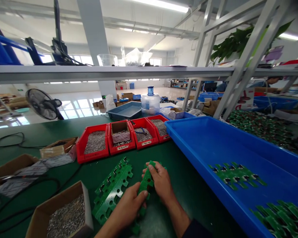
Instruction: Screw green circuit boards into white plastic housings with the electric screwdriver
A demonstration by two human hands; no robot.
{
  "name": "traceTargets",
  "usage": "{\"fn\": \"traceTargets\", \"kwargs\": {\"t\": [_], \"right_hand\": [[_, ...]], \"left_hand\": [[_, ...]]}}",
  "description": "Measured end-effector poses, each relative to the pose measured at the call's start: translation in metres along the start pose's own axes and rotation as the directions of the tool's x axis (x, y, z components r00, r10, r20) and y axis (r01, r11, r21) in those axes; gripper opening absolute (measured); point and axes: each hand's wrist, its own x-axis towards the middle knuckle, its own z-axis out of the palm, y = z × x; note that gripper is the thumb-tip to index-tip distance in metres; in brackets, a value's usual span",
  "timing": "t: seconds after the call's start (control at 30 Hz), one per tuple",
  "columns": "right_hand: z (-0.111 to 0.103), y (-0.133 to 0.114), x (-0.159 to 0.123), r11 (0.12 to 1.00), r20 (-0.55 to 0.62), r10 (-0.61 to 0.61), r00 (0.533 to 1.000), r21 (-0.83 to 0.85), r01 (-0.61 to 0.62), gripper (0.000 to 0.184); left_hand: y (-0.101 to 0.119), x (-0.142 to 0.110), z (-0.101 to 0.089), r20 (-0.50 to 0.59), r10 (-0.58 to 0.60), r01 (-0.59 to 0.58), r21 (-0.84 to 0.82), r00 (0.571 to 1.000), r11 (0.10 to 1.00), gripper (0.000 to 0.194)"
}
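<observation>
Both hands grip one narrow green circuit board (147,180) with round holes, held tilted above the green tabletop. My left hand (132,201) is closed on its lower end, thumb on top. Round the upper end, my right hand (161,181) is closed, its thumb lying along the board's face. The board's lower part runs partly hidden behind my left fingers. Just left of my hands, a wider green circuit board panel (114,188) with notched edges and black parts lies on the table.
Red bins (93,155) of small metal parts stand ahead. At lower left is a cardboard box (85,206) of metal pins. A blue tray (203,138) on the right holds several circuit boards (240,177). Black cables (57,185) cross the left side; a shelf (139,70) spans above.
</observation>
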Motion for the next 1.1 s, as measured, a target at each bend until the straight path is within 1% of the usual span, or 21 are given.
{"fn": "traceTargets", "kwargs": {"t": [0.07, 0.13, 0.23, 0.3, 0.37, 0.4, 0.43, 0.47, 0.53, 0.6, 0.63, 0.73, 0.8, 0.87, 0.9, 0.97, 1.0, 1.03, 1.07, 1.1], "right_hand": [[-0.001, 0.003, 0.001, 0.995, -0.022, -0.040, 0.999, -0.090, 0.037, 0.041], [-0.004, 0.005, 0.002, 0.983, -0.036, -0.063, 0.997, -0.178, 0.056, 0.038], [-0.012, 0.005, 0.005, 0.955, -0.070, -0.076, 0.995, -0.292, 0.052, 0.046], [-0.018, 0.003, 0.006, 0.896, -0.096, -0.147, 0.984, -0.436, 0.091, 0.053], [-0.022, -0.001, 0.007, 0.802, -0.108, -0.274, 0.956, -0.574, 0.165, 0.053], [-0.023, -0.003, 0.007, 0.772, -0.106, -0.326, 0.940, -0.604, 0.199, 0.052], [-0.023, -0.005, 0.007, 0.777, -0.098, -0.342, 0.935, -0.588, 0.223, 0.051], [-0.022, -0.006, 0.006, 0.812, -0.075, -0.317, 0.945, -0.537, 0.230, 0.050], [-0.018, -0.008, 0.003, 0.893, 0.051, -0.192, 0.980, -0.405, 0.196, 0.047], [-0.010, -0.007, -0.001, 0.924, 0.181, -0.098, 0.979, -0.349, 0.157, 0.039], [-0.006, -0.007, -0.003, 0.916, 0.202, -0.090, 0.975, -0.368, 0.161, 0.034], [0.004, -0.006, -0.008, 0.861, 0.155, -0.139, 0.978, -0.470, 0.196, 0.022], [0.005, -0.006, -0.008, 0.836, 0.124, -0.155, 0.980, -0.512, 0.197, 0.023], [0.000, -0.007, -0.006, 0.808, 0.088, -0.174, 0.981, -0.556, 0.193, 0.031], [-0.003, -0.007, -0.005, 0.785, 0.068, -0.200, 0.977, -0.586, 0.201, 0.037], [-0.010, -0.008, -0.002, 0.730, 0.041, -0.279, 0.959, -0.640, 0.240, 0.045], [-0.012, -0.008, -0.001, 0.713, 0.038, -0.318, 0.947, -0.649, 0.266, 0.046], [-0.014, -0.008, -0.001, 0.718, 0.037, -0.340, 0.940, -0.635, 0.285, 0.046], [-0.014, -0.007, -0.001, 0.753, 0.041, -0.332, 0.943, -0.591, 0.290, 0.046], [-0.014, -0.007, -0.001, 0.806, 0.057, -0.291, 0.955, -0.524, 0.277, 0.047]], "left_hand": [[0.001, -0.001, 0.001, -0.016, 0.002, -0.001, 0.016, 1.000, 1.000, 0.024], [0.002, -0.002, 0.000, -0.010, -0.004, 0.004, 0.013, 1.000, 1.000, 0.022], [0.001, -0.001, -0.003, -0.022, -0.024, 0.024, 0.009, 0.999, 1.000, 0.018], [0.000, 0.000, -0.005, -0.027, -0.022, 0.021, -0.016, 0.999, 1.000, 0.016], [0.000, 0.001, -0.007, -0.016, -0.003, 0.002, -0.057, 1.000, 0.998, 0.015], [0.000, 0.002, -0.008, -0.007, 0.007, -0.008, -0.077, 1.000, 0.997, 0.015], [0.001, 0.002, -0.008, 0.001, 0.015, -0.015, -0.096, 1.000, 0.995, 0.016], [0.002, 0.002, -0.008, 0.008, 0.019, -0.018, -0.113, 1.000, 0.993, 0.018], [0.003, 0.002, -0.008, 0.028, 0.025, -0.021, -0.146, 0.999, 0.989, 0.023], [0.004, 0.001, -0.006, 0.033, 0.030, -0.024, -0.183, 0.999, 0.983, 0.026], [0.003, 0.002, -0.006, 0.023, 0.028, -0.023, -0.194, 0.999, 0.981, 0.026], [0.000, 0.003, -0.003, -0.034, 0.003, -0.010, -0.195, 0.999, 0.981, 0.022], [-0.001, 0.004, -0.004, -0.047, -0.009, 0.000, -0.195, 0.999, 0.981, 0.018], [0.000, 0.004, -0.005, -0.037, -0.001, -0.006, -0.201, 0.999, 0.980, 0.010], [0.000, 0.004, -0.006, -0.028, 0.011, -0.017, -0.213, 1.000, 0.977, 0.012], [0.002, 0.003, -0.008, -0.012, 0.036, -0.038, -0.260, 0.999, 0.965, 0.031], [0.002, 0.003, -0.009, -0.010, 0.043, -0.044, -0.285, 0.999, 0.957, 0.040], [0.002, 0.002, -0.010, -0.014, 0.046, -0.048, -0.306, 0.999, 0.951, 0.043], [0.002, 0.002, -0.010, -0.021, 0.050, -0.054, -0.321, 0.999, 0.945, 0.043], [0.002, 0.002, -0.010, -0.030, 0.059, -0.066, -0.329, 0.998, 0.942, 0.040]]}}
